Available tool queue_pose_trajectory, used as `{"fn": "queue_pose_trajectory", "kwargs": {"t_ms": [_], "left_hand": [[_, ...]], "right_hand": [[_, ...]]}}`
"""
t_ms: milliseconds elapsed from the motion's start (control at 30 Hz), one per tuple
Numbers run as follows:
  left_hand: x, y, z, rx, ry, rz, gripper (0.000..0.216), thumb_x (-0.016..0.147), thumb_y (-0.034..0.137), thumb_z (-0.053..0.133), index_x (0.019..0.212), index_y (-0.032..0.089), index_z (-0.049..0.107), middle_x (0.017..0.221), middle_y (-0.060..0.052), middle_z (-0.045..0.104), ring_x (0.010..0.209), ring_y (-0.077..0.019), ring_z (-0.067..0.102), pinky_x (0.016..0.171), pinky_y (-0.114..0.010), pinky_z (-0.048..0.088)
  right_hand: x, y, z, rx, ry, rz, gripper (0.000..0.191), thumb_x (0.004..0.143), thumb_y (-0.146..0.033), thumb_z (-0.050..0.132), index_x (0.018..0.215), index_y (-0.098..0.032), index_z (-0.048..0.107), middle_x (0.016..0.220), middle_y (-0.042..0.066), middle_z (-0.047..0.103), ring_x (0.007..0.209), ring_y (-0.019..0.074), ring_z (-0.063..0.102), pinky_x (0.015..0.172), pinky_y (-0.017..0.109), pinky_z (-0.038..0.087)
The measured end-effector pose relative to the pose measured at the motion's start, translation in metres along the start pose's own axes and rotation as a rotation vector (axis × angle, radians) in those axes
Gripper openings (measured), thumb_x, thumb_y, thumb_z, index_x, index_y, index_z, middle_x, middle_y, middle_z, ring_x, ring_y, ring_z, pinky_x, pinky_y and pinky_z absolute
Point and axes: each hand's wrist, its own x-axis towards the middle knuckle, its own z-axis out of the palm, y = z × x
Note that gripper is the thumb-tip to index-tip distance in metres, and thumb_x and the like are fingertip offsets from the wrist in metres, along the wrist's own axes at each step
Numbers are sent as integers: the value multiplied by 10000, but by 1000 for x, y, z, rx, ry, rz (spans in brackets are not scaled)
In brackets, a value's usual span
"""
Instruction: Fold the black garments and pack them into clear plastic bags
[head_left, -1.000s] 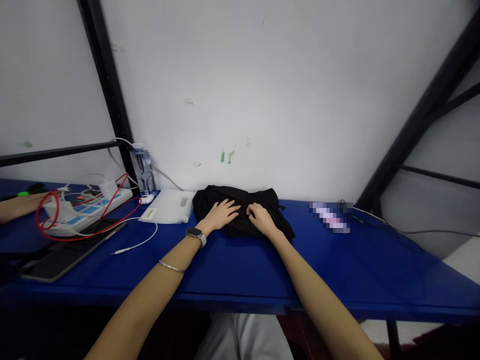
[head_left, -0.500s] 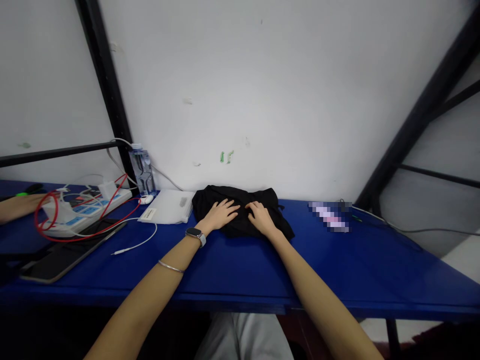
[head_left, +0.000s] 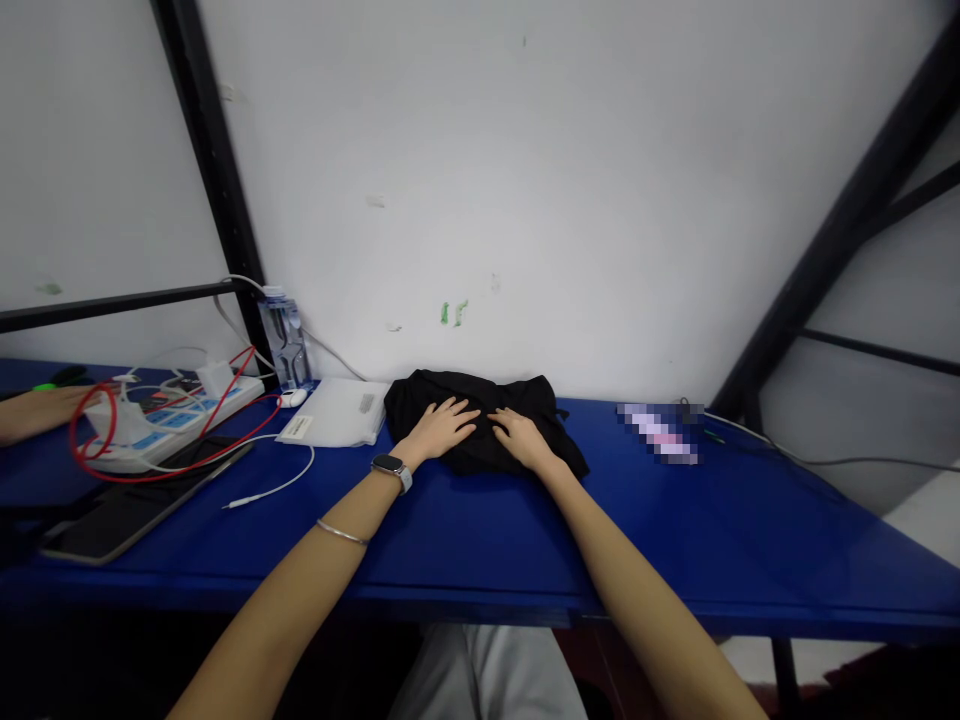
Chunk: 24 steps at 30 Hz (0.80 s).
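Observation:
A bundled black cloth (head_left: pixel 540 400) lies on the blue table (head_left: pixel 480 540) against the white wall. My left hand (head_left: pixel 442 428) rests flat on its left half, fingers spread and open; a watch and a thin bracelet are on that arm. Close beside it, my right hand (head_left: pixel 523 437) lies on the middle of the cloth, fingers stretched forward and flat. Neither hand grips the fabric.
A white pouch (head_left: pixel 337 412) lies left of the cloth, with a clear water bottle (head_left: pixel 287 343) behind it. Further left are a power strip with red and white cables (head_left: pixel 161 418) and a dark tablet (head_left: pixel 127 510). Another person's hand (head_left: pixel 37 412) rests at the far left. A blurred object (head_left: pixel 661 432) lies to the right.
My right hand's fingers have uncurled and flattened onto the cloth. The left hand has stayed in place.

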Motion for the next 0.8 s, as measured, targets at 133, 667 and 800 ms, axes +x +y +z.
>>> {"fn": "queue_pose_trajectory", "kwargs": {"t_ms": [133,667,800], "left_hand": [[0,-1,1,-5,7,6,472,989,442,297,1432,318,401,1537,-52,335,1426,-296,245,1093,-554,278],[-3,1,-7,-59,-60,-15,487,972,494,306,1430,352,388,1545,-29,320,1433,-288,225,1098,-568,259],[-4,1,-10,-79,-84,-10,496,963,511,322,1428,356,392,1544,-29,322,1431,-288,227,1104,-554,255]], "right_hand": [[1,2,1,19,-1,-19,391,926,-193,436,1280,-117,587,1351,123,563,1305,226,471,1105,357,346],[-4,-4,-10,-33,-65,-52,381,924,-206,434,1266,-121,578,1304,129,595,1206,234,553,1041,365,408],[-5,-2,-13,-24,-70,-47,354,928,-233,445,1237,-144,594,1273,106,619,1162,232,579,1028,357,415]]}}
